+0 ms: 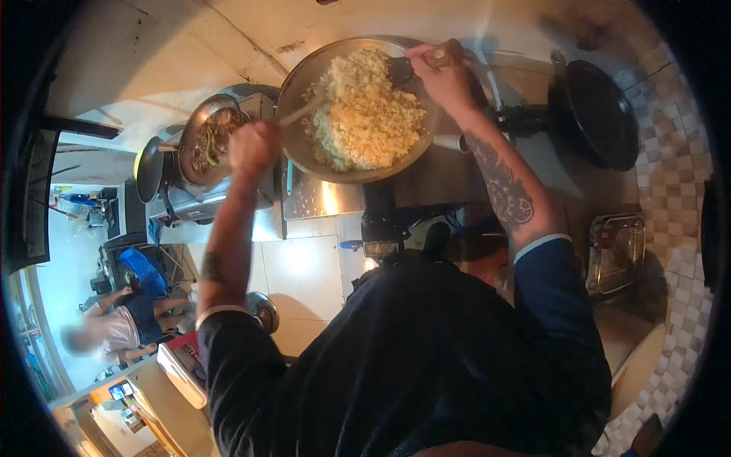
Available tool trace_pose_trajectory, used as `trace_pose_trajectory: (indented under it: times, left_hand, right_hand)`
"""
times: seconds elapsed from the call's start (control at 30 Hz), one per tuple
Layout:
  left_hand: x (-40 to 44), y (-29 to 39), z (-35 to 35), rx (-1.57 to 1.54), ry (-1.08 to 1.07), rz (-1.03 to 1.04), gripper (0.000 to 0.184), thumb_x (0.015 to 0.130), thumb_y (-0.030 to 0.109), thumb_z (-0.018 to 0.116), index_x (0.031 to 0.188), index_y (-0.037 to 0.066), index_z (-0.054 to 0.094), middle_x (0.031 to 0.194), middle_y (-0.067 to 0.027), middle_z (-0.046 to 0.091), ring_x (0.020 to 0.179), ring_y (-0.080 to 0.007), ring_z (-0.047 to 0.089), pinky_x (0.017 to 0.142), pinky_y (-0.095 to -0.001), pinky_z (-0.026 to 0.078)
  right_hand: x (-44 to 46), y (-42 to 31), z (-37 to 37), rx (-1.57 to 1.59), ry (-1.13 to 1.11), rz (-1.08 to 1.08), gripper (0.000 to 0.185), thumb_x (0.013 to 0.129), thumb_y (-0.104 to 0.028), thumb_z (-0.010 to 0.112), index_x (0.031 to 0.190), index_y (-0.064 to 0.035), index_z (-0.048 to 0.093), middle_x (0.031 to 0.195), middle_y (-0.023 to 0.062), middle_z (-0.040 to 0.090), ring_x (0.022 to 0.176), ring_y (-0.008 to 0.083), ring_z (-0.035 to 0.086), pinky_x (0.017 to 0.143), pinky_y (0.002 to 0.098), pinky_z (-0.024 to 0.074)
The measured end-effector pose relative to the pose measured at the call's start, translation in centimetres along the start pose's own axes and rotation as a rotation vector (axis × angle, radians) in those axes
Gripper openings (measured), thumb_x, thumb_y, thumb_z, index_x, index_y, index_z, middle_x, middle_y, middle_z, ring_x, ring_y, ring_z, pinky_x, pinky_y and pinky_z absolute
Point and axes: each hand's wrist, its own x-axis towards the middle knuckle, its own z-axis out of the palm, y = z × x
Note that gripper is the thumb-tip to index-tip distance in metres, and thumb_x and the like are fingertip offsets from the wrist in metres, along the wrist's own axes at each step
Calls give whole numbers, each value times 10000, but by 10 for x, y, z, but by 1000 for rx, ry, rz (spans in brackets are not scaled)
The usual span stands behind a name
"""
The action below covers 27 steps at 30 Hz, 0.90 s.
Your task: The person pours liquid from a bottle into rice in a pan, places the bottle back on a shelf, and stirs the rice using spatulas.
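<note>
A large round pan holds a heap of yellowish rice. My left hand, slightly blurred, is closed round the handle of a utensil that reaches into the rice from the left. At the pan's upper right, my right hand grips the brown handle of a dark spatula, whose blade lies at the edge of the rice. Left of my left hand, a smaller pan contains brown food with a green piece on it.
A dark empty pan is at the right. A metal surface lies below the big pan, and a glass dish stands at the far right. Another person is at the far left. A round lid is lower left.
</note>
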Motion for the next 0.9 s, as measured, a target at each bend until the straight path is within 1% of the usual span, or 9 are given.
trace_pose_trajectory:
  times: [0.17,0.23,0.3,0.43,0.57,0.63,0.7,0.8,0.9]
  left_hand:
    - [-28,41,-49,-228,5,14,309,937,442,617,1024,188,769,922,-204,736,886,-427,719,781,-528,580]
    - [-34,26,-77,-109,69,46,298,933,469,624,1039,233,771,913,-178,744,862,-416,725,764,-524,584]
    - [-32,9,-103,-5,131,85,293,931,473,629,1064,250,763,924,-170,747,856,-400,731,754,-514,588]
    - [-15,-9,-140,207,139,225,220,922,369,651,1032,205,747,899,-138,747,832,-367,733,714,-509,590]
    - [-10,-22,-141,480,60,410,204,922,333,655,1011,169,735,911,-111,747,799,-340,728,697,-488,591]
    - [-11,-15,-143,371,-166,491,211,914,347,669,982,162,743,920,-117,740,797,-333,722,712,-494,589]
    - [-11,-23,-116,225,-288,660,232,890,362,705,931,140,759,932,-138,744,833,-326,728,770,-503,585]
    - [-36,27,-88,-78,-332,271,245,883,366,722,963,142,780,929,-142,760,879,-329,737,812,-471,578]
    - [-45,50,-67,-239,-329,93,301,876,414,703,1011,159,789,966,-167,756,929,-370,730,841,-481,573]
  right_hand:
    - [2,-46,-15,-91,-70,-134,131,930,-136,691,1020,-80,768,891,56,753,816,176,714,728,329,551]
    - [6,-49,-27,-104,-74,-312,136,925,-54,674,1012,-55,779,952,51,783,848,151,727,765,296,564]
    - [6,-77,-43,-64,-68,-185,127,928,-68,678,1002,-47,779,945,59,781,843,156,728,769,292,564]
    - [20,-64,-59,-227,-167,-241,152,945,-114,675,1053,-48,758,971,68,768,852,141,716,761,304,566]
    - [24,-65,-93,88,-492,120,187,966,-168,660,1105,-68,735,1005,45,728,972,135,683,764,320,577]
    - [20,-62,-93,178,-505,284,181,969,-180,662,1099,-78,736,999,34,710,978,141,674,773,324,585]
    - [1,-41,-66,-17,-328,340,170,972,-190,665,1090,-90,736,992,20,692,964,146,670,787,327,595]
    - [-23,-20,-42,126,-186,264,221,998,-287,665,1049,-94,759,842,43,707,751,156,712,651,355,602]
    - [-28,-27,-37,191,-132,293,201,982,-271,686,1045,-94,759,796,44,694,744,148,702,649,340,589]
